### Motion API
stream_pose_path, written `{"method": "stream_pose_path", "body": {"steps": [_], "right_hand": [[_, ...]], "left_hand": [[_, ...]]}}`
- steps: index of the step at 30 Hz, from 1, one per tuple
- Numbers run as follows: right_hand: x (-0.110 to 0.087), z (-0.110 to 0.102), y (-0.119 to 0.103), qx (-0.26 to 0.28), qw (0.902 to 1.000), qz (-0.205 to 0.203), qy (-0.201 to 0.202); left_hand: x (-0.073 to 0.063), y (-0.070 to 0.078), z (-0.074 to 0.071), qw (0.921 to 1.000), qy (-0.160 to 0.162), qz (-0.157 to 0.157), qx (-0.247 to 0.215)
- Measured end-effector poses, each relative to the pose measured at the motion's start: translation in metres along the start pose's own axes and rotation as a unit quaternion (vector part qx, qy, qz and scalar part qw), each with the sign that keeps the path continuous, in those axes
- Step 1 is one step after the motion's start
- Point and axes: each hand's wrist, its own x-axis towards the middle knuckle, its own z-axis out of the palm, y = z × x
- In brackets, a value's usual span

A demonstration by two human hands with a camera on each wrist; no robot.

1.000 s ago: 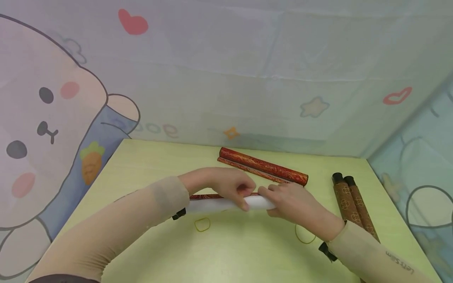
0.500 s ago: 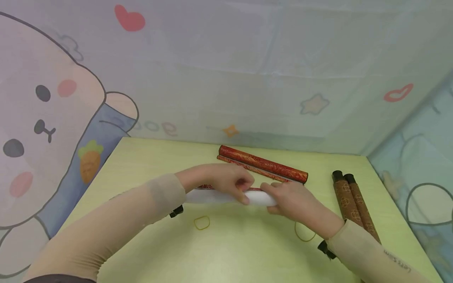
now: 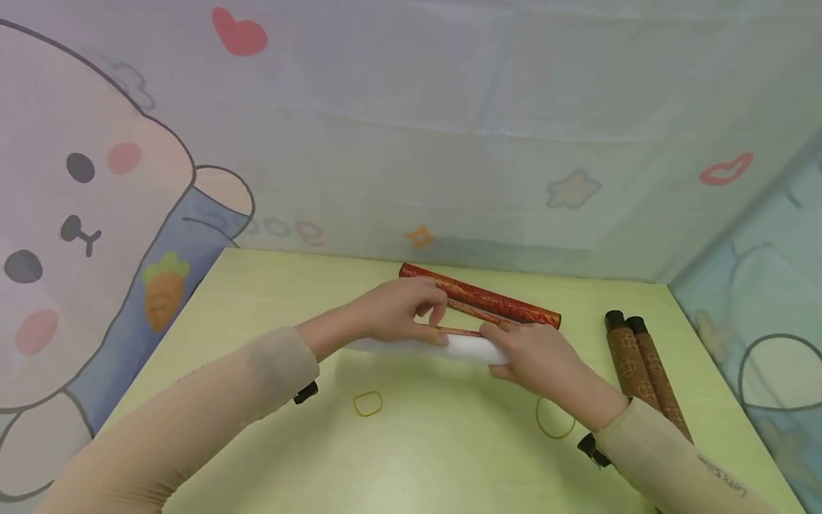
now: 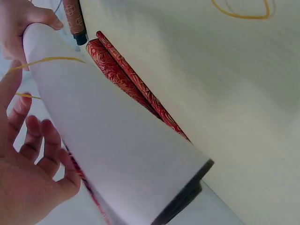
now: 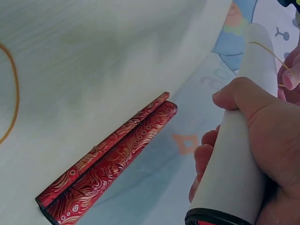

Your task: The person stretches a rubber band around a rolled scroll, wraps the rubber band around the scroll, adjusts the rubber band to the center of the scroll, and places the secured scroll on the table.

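Note:
Above the table, a white roll (image 3: 475, 350) with red patterned material showing along its far edge spans between my hands. My right hand (image 3: 536, 355) grips it near the right end, thumb over the white surface in the right wrist view. A yellow rubber band (image 4: 54, 59) loops round the roll in the left wrist view. My left hand (image 3: 398, 312) pinches that band between thumb and forefinger, drawing it out from the roll's side, while the other fingers stay bent beside the roll. The roll's left end is mostly hidden behind my left hand in the head view.
A red patterned scroll (image 3: 504, 300) lies at the back of the table (image 3: 270, 285). Two brown patterned scrolls (image 3: 632, 368) with black ends lie on the right. Two more yellow bands, a left loop (image 3: 368, 404) and a right loop (image 3: 555, 419), lie in front of the roll.
Both hands and the roll have shifted slightly away toward the back. My left hand has lifted, its fingers moving up from the roll while thumb and forefinger stay close to it.

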Motion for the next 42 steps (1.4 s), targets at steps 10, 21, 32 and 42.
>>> {"method": "stream_pose_path", "body": {"steps": [10, 21, 32, 42], "right_hand": [[0.0, 0.004, 0.013, 0.006, 0.9993, 0.037, -0.002], [0.002, 0.006, 0.018, 0.009, 0.9989, 0.046, 0.0], [0.007, 0.011, 0.022, -0.026, 0.9984, 0.042, 0.029], [0.01, 0.011, 0.023, -0.037, 0.9971, 0.038, 0.054]], "left_hand": [[-0.004, 0.008, 0.011, 0.9863, 0.138, -0.077, 0.046], [-0.002, 0.012, 0.019, 0.9674, 0.195, -0.16, -0.016], [-0.002, 0.009, 0.022, 0.9628, 0.168, -0.207, -0.045], [0.0, -0.002, 0.023, 0.9606, 0.169, -0.209, -0.07]]}}
